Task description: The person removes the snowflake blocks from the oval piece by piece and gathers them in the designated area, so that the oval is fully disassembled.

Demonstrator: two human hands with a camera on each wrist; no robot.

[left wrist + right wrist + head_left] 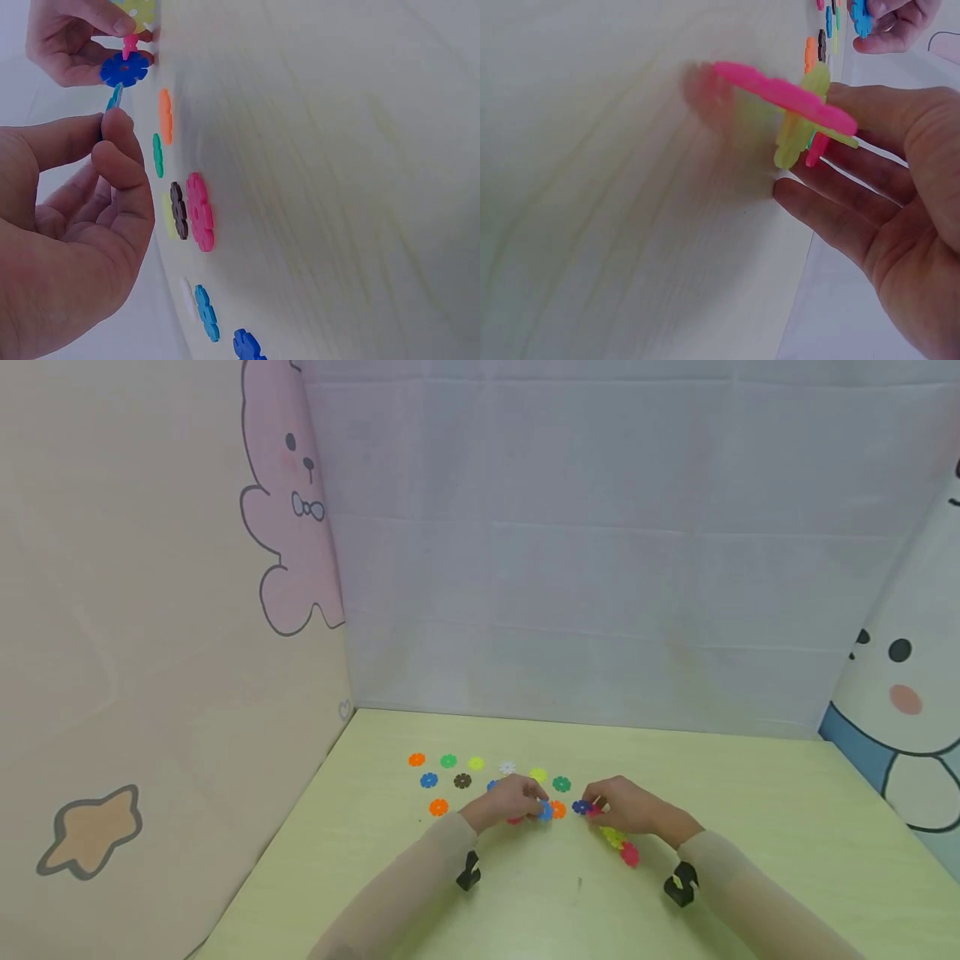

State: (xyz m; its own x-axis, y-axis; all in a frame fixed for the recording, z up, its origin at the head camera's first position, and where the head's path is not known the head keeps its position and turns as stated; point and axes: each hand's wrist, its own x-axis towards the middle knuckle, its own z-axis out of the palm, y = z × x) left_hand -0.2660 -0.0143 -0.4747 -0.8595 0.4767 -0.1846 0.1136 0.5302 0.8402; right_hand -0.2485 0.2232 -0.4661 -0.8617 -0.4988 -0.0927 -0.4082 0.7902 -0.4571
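Between thumb and fingertips my left hand (510, 800) pinches a light blue flower-shaped disc (546, 812), seen edge-on in the left wrist view. My right hand (630, 806) grips a short chain of interlocked flower discs. A dark blue disc (124, 69) forms its end facing the left hand, followed by pink, then yellow discs (612, 837), with a pink disc (787, 96) at the near end. In the left wrist view, the light blue disc's edge comes right up to the dark blue disc. The right fingers partly hide the chain's middle.
Loose flower discs lie in rough rows on the pale wooden table (750, 827), among them an orange disc (438, 807), a brown disc (462, 781) and a green disc (562, 784). An orange disc (558, 810) lies between the hands. Printed cloth walls (600, 568) border the table.
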